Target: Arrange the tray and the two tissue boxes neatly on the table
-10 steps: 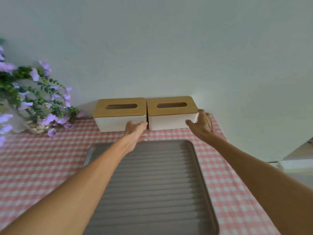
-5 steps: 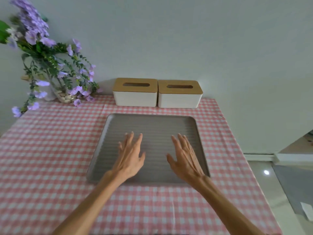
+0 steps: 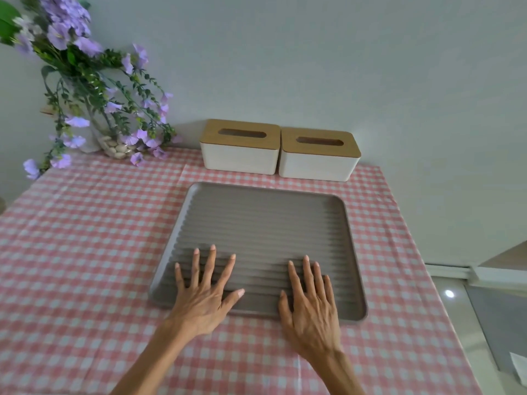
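Note:
A grey ribbed tray (image 3: 265, 223) lies flat on the pink checked tablecloth, a little right of the middle. Behind it, against the wall, stand two white tissue boxes with wooden lids, side by side and touching: the left box (image 3: 239, 155) and the right box (image 3: 316, 163). My left hand (image 3: 204, 295) rests over the tray's near left part, fingers spread, palm down. My right hand (image 3: 309, 303) lies palm down over the tray's near right edge, fingers apart. Neither hand holds anything.
A glass vase with purple flowers (image 3: 94, 89) stands at the table's back left corner. The tablecloth (image 3: 85, 238) covers the table, whose right edge drops to a shiny floor (image 3: 484, 323). The wall stands right behind the boxes.
My hands have left the tissue boxes and come back to the tray's near part, where they now rest flat. The view has pulled back and tilted down.

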